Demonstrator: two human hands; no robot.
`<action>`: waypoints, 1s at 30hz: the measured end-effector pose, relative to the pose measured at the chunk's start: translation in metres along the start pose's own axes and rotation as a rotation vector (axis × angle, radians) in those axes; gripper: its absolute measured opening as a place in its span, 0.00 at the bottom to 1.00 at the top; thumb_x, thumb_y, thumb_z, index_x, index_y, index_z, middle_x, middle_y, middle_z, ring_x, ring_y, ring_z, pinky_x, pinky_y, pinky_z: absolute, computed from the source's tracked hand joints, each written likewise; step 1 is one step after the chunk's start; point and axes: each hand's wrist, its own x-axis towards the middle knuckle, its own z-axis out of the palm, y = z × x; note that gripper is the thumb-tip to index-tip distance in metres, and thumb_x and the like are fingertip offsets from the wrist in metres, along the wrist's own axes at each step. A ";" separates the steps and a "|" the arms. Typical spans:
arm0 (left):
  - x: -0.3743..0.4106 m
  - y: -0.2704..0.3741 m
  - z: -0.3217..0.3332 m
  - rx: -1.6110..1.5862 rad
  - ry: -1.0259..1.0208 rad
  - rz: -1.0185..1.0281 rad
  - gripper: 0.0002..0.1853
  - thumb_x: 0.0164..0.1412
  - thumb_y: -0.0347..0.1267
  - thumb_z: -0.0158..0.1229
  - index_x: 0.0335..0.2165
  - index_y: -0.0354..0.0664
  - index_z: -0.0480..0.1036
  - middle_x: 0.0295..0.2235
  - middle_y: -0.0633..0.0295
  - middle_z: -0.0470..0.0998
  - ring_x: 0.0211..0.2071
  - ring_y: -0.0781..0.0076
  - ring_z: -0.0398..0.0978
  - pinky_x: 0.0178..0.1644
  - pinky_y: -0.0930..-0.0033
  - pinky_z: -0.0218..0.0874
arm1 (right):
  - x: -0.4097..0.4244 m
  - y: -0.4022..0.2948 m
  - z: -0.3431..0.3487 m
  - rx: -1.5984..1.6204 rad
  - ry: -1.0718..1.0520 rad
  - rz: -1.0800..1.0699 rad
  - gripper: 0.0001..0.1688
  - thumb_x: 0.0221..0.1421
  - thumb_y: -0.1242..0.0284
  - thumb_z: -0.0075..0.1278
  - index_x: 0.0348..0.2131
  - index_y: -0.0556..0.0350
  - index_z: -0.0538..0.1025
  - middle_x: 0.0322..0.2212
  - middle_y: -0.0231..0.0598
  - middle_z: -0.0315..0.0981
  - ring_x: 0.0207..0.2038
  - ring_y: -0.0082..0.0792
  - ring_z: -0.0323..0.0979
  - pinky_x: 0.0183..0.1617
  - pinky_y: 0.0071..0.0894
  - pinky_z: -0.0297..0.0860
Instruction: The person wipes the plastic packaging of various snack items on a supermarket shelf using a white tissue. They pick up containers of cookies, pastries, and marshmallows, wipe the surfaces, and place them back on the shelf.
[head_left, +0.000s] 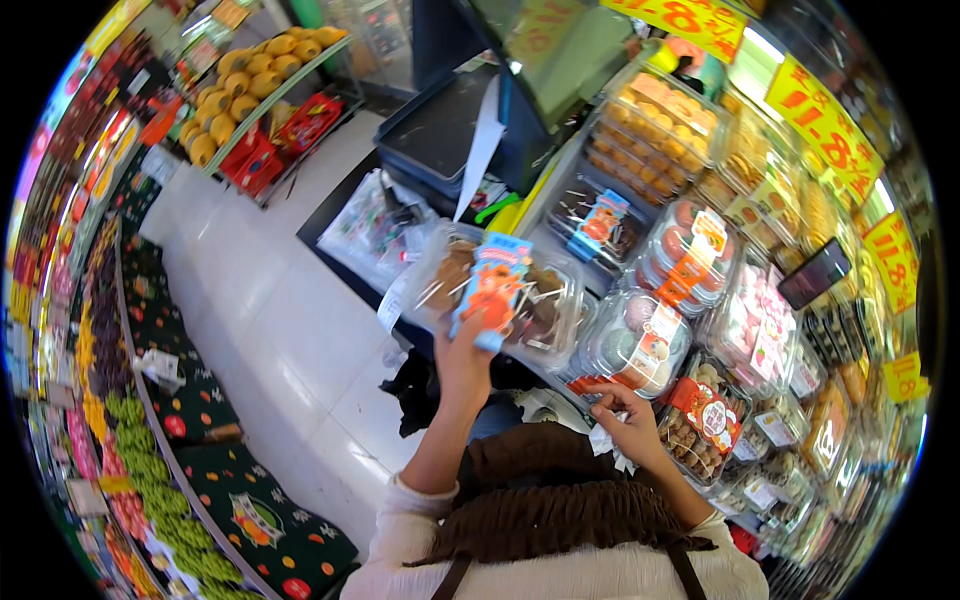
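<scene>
My left hand (463, 358) holds a clear plastic clamshell box (559, 319) of dark brown pastries, with a blue and red printed sleeve across it. The box is tilted and slightly blurred, above the edge of the counter. Crumpled white tissue (606, 444) is pinched in my right hand (630, 426). That hand is close to a stack of clear boxes (637, 334) with pale green and pink round pastries. Just beyond stands another box of dark pastries (596, 221) with a similar blue sleeve.
A dark checkout machine (435, 127) and a bag of plastic packaging (375, 221) stand ahead. To the right are boxed orange-red pastries (686, 251), boxed pink sweets (754, 322) and a phone (815, 274). Green grapes (150, 472) line the left stand; yellow fruit (247, 82) fills a rack.
</scene>
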 end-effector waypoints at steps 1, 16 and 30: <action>0.022 -0.016 0.007 0.031 0.004 -0.069 0.23 0.55 0.28 0.57 0.48 0.40 0.59 0.42 0.56 0.71 0.40 0.63 0.74 0.39 0.61 0.70 | -0.001 -0.002 0.001 0.013 0.039 0.014 0.16 0.53 0.80 0.51 0.44 0.61 0.74 0.22 0.23 0.64 0.26 0.14 0.61 0.34 0.16 0.61; 0.233 -0.192 0.058 0.063 -0.223 -0.419 0.22 0.56 0.32 0.60 0.45 0.44 0.58 0.41 0.60 0.70 0.39 0.68 0.73 0.40 0.59 0.68 | -0.008 0.000 0.038 0.137 0.563 0.123 0.14 0.55 0.78 0.50 0.43 0.58 0.74 0.22 0.22 0.67 0.26 0.13 0.62 0.34 0.15 0.61; 0.270 -0.140 0.033 0.733 -0.140 -0.764 0.66 0.42 0.65 0.57 0.57 0.21 0.39 0.57 0.30 0.46 0.54 0.40 0.61 0.54 0.49 0.59 | 0.009 0.005 0.055 0.191 0.766 0.165 0.15 0.55 0.77 0.50 0.44 0.57 0.74 0.22 0.22 0.66 0.26 0.12 0.61 0.33 0.14 0.60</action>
